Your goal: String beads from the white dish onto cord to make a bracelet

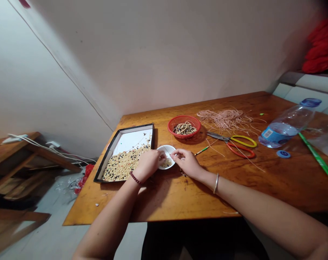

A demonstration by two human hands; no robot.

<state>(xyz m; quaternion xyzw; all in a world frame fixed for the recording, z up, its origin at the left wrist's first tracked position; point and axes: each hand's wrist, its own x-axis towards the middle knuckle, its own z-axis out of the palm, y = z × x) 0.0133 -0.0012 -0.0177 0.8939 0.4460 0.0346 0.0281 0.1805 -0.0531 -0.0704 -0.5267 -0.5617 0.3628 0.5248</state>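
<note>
A small white bowl [161, 167] with beads in its bottom stands between my hands. My left hand [150, 161] is closed at the bowl's left rim, its fingertips over the inside; what they pinch is too small to make out. Over the right rim, my right hand [186, 160] is closed in a pinch on what looks like a thin string. Beside that hand lies a short beaded strand [202, 151] with a green part, and more beads show under the wrist. Left of the bowl, a dark-rimmed shallow tray [109, 151] holds many cream, black and coloured beads.
Behind the bowl is a red basket [184, 136] of beaded strands. A heap of pale pink string [226, 118], scissors [231, 140] with yellow and orange handles, a water bottle [288, 126], its blue cap [283, 154] and a green strip [316, 155] lie to the right.
</note>
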